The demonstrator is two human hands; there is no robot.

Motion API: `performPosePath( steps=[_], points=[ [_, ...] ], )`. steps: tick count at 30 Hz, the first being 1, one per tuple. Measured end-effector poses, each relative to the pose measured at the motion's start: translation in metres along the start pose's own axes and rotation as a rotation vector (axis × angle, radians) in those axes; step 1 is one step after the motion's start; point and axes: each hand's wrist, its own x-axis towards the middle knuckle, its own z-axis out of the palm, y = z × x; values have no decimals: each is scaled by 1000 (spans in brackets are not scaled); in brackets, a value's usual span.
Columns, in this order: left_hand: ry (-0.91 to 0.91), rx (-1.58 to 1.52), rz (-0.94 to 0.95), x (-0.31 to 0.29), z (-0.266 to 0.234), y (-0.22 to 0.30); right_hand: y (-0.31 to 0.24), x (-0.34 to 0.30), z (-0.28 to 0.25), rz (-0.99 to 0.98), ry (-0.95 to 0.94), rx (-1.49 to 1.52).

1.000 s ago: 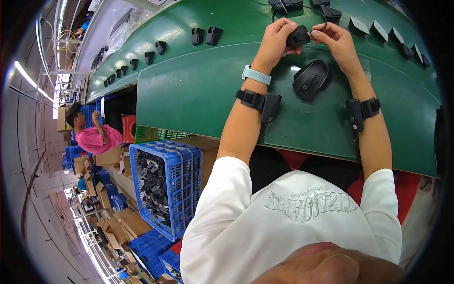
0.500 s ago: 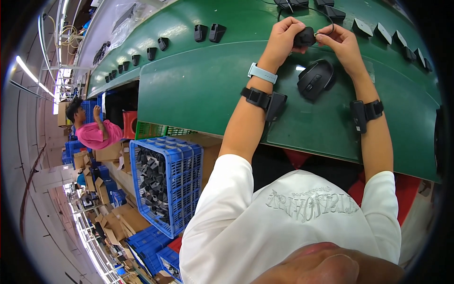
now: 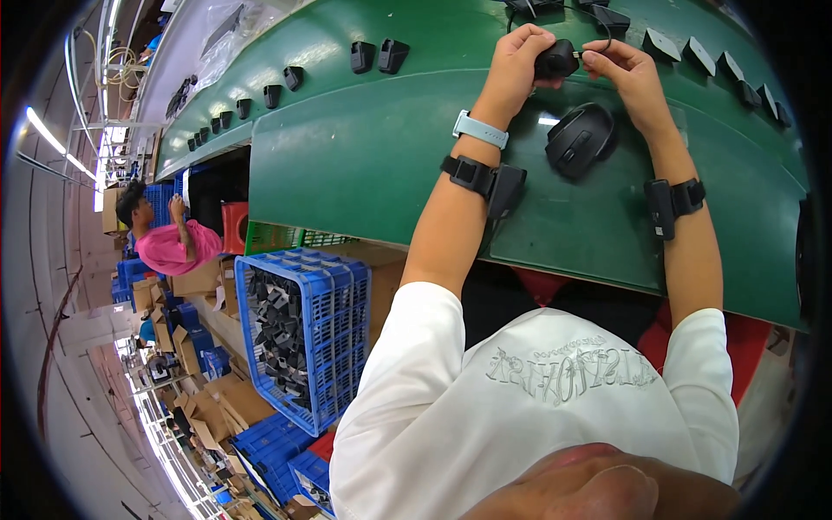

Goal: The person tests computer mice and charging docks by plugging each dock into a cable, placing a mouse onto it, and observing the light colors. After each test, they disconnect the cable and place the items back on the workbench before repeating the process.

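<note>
My left hand point(image 3: 518, 68) is closed around a small black rounded device point(image 3: 555, 59) above the green bench. My right hand point(image 3: 626, 73) pinches the end of a black cable, whose small metal plug point(image 3: 578, 55) points at the device's right side. Whether the plug touches the device or sits partly in it, I cannot tell. From that plug the thin cable point(image 3: 607, 35) loops up to black units point(image 3: 539, 9) at the far edge of the view. A black computer mouse point(image 3: 581, 141) lies on the bench between my forearms.
Black wedge-shaped housings point(image 3: 393, 56) stand in a curved row along the far left of the green bench point(image 3: 364, 165). More, some with pale faces point(image 3: 698, 57), line the right. A blue crate point(image 3: 338, 303) of black parts stands left of me. A person in pink point(image 3: 182, 245) sits beyond.
The device has turned and shifted slightly in my left hand. My right fingers sit a little lower and farther right, so the metal plug shows more clearly between them and the device.
</note>
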Motion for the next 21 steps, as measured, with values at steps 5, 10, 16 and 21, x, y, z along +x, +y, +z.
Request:
performPosePath(
  steps=[5,10,16,21],
  points=[
    [21,-6,-28,-1,0,2,-4,-3,3,-1,6,19],
    [-13,17,-33,-1,-1,4,-9,-5,4,-19,-19,65],
    [-8,82,-5,-2,3,6,-10,-4,8,-32,13,-12],
    [-48,116,-31,-4,6,7,-7,-3,4,-59,-5,-29]
  ],
)
